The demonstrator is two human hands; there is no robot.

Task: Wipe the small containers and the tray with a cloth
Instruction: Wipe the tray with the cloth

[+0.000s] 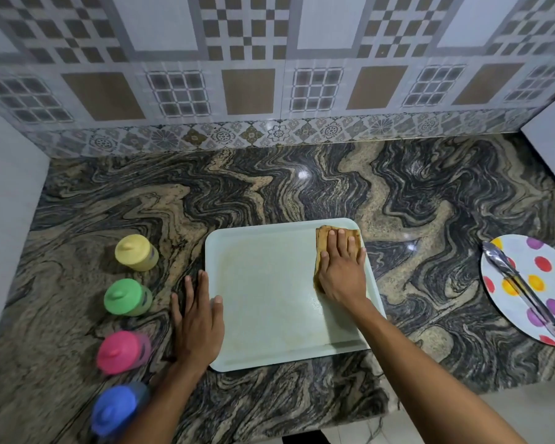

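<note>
A pale green tray [269, 299] lies flat on the marbled counter. My right hand [342, 270] presses flat on a folded brown cloth [322, 241] at the tray's far right corner. My left hand [197, 318] rests flat, fingers spread, on the counter against the tray's left edge, thumb on the rim. Left of the tray stand several small lidded containers in a column: yellow [136, 252], green [126, 297], pink [122, 351] and blue [116, 408], the last partly behind my left forearm.
A white plate with coloured dots [545, 274] sits at the right counter edge with metal tongs [519, 286] lying across it. A tiled wall runs along the back, and white panels close in at the left and right sides.
</note>
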